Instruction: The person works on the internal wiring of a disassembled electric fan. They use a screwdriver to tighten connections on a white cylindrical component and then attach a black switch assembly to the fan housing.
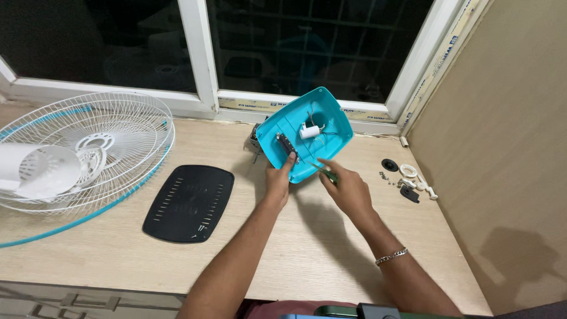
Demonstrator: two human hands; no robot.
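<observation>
Turquoise plastic makes up the fan base shell (307,133), which stands tilted on the pale wood tabletop (295,248) near the window sill, its hollow inside turned toward the person. Its long axis runs from lower left to upper right, with the upper end leaning toward the window glass. Inside it sit a small white cylinder (309,131) with thin wires and a dark switch block (287,145) near the lower left edge.

The left hand (277,182) grips the lower rim of the shell, thumb up against the switch block. The right hand (349,190) is closed around a green-handled screwdriver (323,171), whose tip points up-left into the shell's lower edge.

To the left, well apart from the shell, a black oval cover plate (190,202) with rows of slots lies flat. Farther left a white wire fan guard (88,147) with a turquoise rim lies on the tabletop, and a white ribbed motor housing (38,170) rests on top of it. To the right, near the beige side wall (508,147), lie small loose parts (409,180): a black disc, a white ring, a few screws, a black piece and white knobs. Nothing lies between the hands and the shell.

Along the window frame runs a strip of yellowish tape (440,65) with blue printing.
</observation>
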